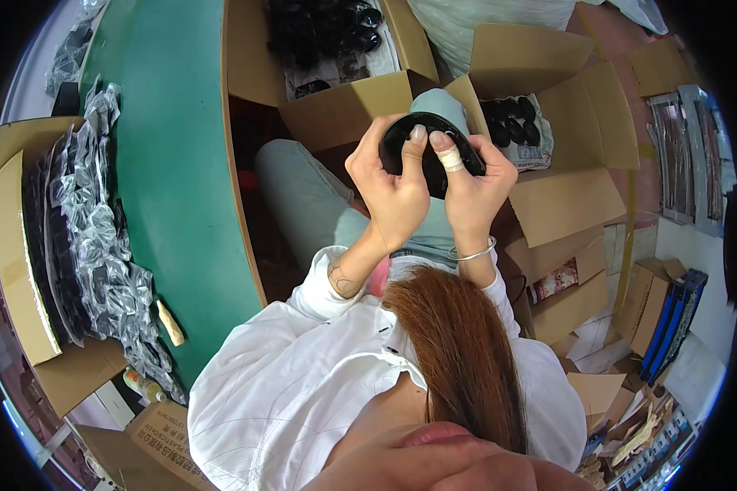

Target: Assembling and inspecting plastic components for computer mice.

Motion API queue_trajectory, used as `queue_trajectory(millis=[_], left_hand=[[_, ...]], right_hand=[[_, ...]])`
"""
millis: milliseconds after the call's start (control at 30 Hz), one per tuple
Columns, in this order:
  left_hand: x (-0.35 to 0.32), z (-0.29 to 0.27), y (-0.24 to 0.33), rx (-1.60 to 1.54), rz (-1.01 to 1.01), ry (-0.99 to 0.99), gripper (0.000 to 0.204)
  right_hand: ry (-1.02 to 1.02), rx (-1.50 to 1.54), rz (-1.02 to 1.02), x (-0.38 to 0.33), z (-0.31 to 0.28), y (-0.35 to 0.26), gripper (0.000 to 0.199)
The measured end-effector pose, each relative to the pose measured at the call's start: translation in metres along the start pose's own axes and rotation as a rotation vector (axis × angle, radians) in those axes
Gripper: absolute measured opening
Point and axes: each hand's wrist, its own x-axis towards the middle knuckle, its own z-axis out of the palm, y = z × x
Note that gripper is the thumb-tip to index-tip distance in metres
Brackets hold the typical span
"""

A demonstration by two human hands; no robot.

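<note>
Head view: person, apparently seated, beside a green table (172, 164); both forearms reach forward over the lap.

Black part (432, 168): round, apparently dished, with a glossy rim; held up above the pale blue trousers (303, 188), between the two hands, touching both. Finer detail lost in the dark surface.

Left hand (395, 178): gripping the part's left side; thumb laid over the near face, fingers curled round behind the rim, tips hidden.

Right hand (473, 178): gripping the opposite side in the same manner; thumb wears a pale wrap (450, 159) and lies near the left thumb, apart from it. Bracelet (473, 252) at the wrist.

Carton beyond the hands (352, 102): flaps open, dark pieces (315, 33) heaped inside.

Carton at right (549, 47): flaps open, several glossy black pieces (512, 123) lying on a printed sheet.

Table's left side: bundle in clear plastic (110, 270) running alongside dark panels in another carton (16, 237); beige tapered object (170, 323) near its lower end.

Step in hand: judged to be working or checking one part with both thumbs; whether the thumbs press, wipe or only steady it, cannot tell.

Next move: would call for even support at both sides of the rim, and one hand freed only once the other bears the part securely.
</note>
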Motion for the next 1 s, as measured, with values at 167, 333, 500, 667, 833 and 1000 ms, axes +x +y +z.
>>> queue_trajectory(millis=[167, 333, 500, 667, 833, 1000], left_hand=[[0.002, 0.000, 0.000, 0.025, 0.046, 0.015, 0.007], [0.008, -0.005, 0.002, -0.010, -0.005, -0.028, 0.007], [0.014, -0.011, 0.011, -0.003, -0.076, -0.158, 0.008], [0.008, -0.006, 0.017, 0.018, -0.033, -0.084, 0.010], [0.006, -0.003, 0.004, 0.026, -0.040, -0.119, 0.011], [0.005, -0.001, -0.003, -0.029, 0.061, -0.095, 0.011]], right_hand=[[-0.001, -0.021, -0.004, 0.001, 0.000, -0.005, 0.029], [-0.088, -0.068, -0.013, 0.008, -0.005, -0.012, 0.024], [-0.155, -0.023, -0.071, 0.010, -0.008, -0.012, 0.020], [-0.118, -0.073, -0.083, 0.003, -0.006, -0.007, 0.017], [0.002, -0.037, -0.135, 0.002, 0.001, 0.000, 0.017], [0.056, -0.043, -0.118, 0.002, 0.002, 0.004, 0.017]])
